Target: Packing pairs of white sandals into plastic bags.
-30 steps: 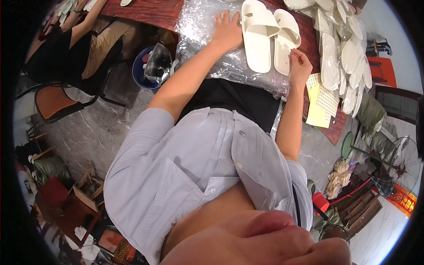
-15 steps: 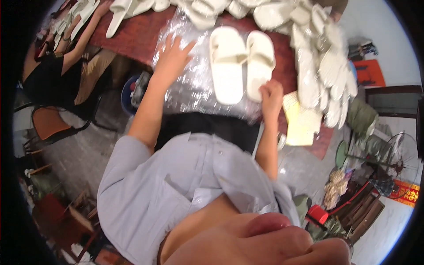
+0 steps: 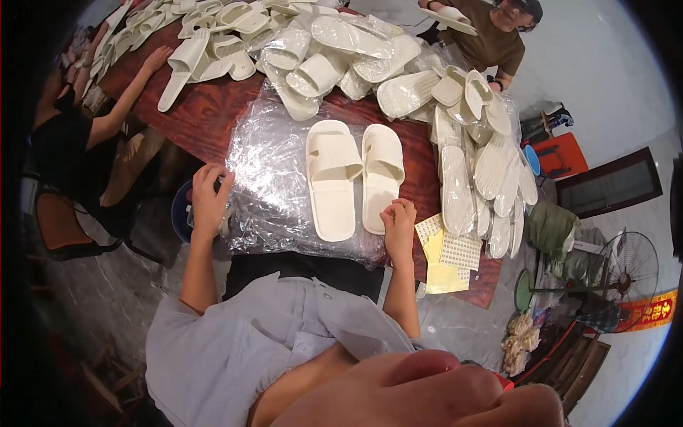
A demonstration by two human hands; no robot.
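Note:
Two cream slippers, a left one (image 3: 331, 206) and a right one (image 3: 375, 208), lie side by side, toes away from me, on a stack of clear plastic bags (image 3: 267, 188). My right hand (image 3: 400, 217) is at the heel of the right slipper, its fingers closed together on the heel's outer edge. Whether something small is also between those fingertips cannot be made out. At the left edge of the bags is my left hand (image 3: 210, 193), thumb and fingers curved and apart, with nothing visible in it.
Bagged slippers (image 3: 356, 53) pile along the far side and down the right of the red-brown table (image 3: 160, 99). Yellow and white sticker sheets (image 3: 447, 267) lie right of my right hand. One person sits at left; another (image 3: 491, 35) stands at far right, holding a slipper. A fan (image 3: 622, 263) stands right.
My left hand has drawn back from the spread-out position over the bags to their left edge. My right hand stays at the right slipper's heel. The view has tilted up, showing the far person.

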